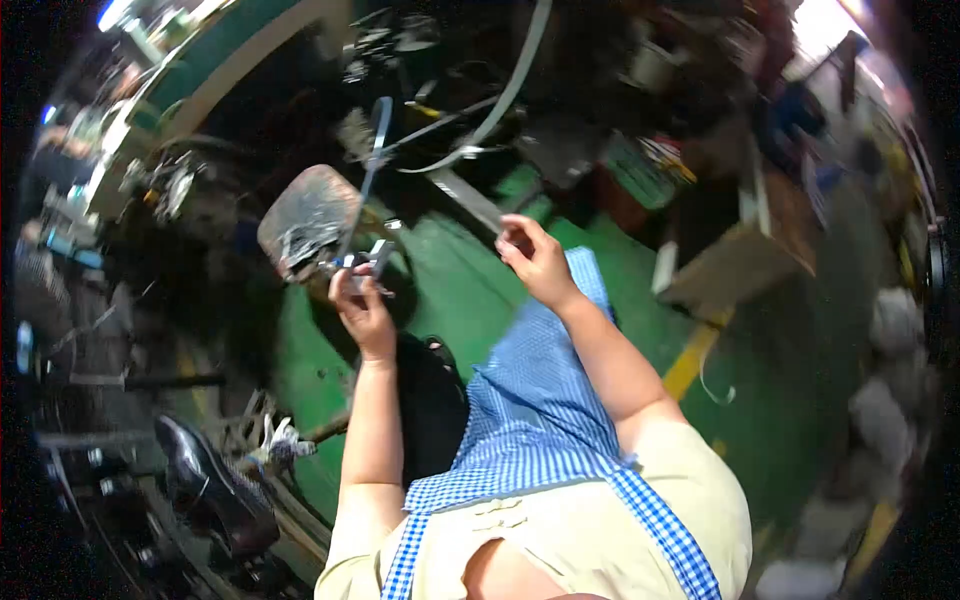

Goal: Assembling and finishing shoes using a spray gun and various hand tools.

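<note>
My left hand (364,318) is closed, its fingers pinching a small shiny metal piece (378,262) whose exact kind is blurred. From beside those fingers a narrow blue-grey strip (368,180) rises and bends over at its top. My right hand (538,262) is closed on the near end of a flat grey strip (468,198), which slants up and left from the fingers. Whether the two strips join is too blurred to tell. Just beyond my left hand stands a stool with a worn, rounded square seat (315,215), a dark crumpled bit on it.
A pale curved band (512,95) arcs down behind the strips. An open cardboard box (725,265) stands at the right, near a yellow line (690,365) on the green floor (450,270). At lower left, a dark leather shoe (205,475) sits by a rack. Cluttered benches edge the left.
</note>
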The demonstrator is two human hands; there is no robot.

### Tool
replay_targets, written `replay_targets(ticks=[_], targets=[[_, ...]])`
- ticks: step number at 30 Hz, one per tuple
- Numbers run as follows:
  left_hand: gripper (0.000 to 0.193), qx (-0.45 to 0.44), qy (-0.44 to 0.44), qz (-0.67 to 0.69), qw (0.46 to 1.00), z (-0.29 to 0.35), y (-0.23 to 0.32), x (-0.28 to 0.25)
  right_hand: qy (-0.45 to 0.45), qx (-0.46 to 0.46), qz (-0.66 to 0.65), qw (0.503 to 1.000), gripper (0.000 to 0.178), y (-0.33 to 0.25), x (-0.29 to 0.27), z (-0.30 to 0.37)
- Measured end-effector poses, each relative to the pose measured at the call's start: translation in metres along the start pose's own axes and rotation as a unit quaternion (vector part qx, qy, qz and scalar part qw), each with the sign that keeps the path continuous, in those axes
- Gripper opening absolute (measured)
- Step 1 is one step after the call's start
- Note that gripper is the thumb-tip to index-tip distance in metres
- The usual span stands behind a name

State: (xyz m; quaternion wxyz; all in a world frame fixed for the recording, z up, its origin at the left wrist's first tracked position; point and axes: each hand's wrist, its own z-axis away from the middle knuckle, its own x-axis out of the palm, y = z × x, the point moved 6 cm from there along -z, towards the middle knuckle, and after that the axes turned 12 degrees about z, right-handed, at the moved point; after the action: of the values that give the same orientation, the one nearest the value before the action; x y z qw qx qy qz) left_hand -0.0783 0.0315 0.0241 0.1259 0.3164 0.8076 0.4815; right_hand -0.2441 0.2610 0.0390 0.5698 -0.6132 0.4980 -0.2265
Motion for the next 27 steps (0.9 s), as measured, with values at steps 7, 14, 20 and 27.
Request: replay_targets(ticks=[7, 14, 20, 27], targets=[[0.032, -0.097, 0.191, 0.009, 0.977, 0.011, -0.051, -0.012, -0.005, 0.048, 0.122, 0.991, 0.027, 0.091, 0.039, 0.009], [0.024, -0.179, 0.209, -0.049, 0.96, 0.004, -0.122, 0.023, -0.08, 0.109, 0.162, 0.977, 0.01, 0.111, 0.055, -0.015], [0.017, -0.319, 0.162, 0.008, 0.934, 0.008, -0.118, 0.049, -0.235, 0.174, 0.307, 0.906, 0.015, 0.166, 0.072, 0.022], [0.021, -0.378, 0.11, 0.003, 0.919, -0.044, 0.039, 0.037, -0.412, 0.097, 0.141, 0.895, 0.072, 0.007, 0.032, 0.069]])
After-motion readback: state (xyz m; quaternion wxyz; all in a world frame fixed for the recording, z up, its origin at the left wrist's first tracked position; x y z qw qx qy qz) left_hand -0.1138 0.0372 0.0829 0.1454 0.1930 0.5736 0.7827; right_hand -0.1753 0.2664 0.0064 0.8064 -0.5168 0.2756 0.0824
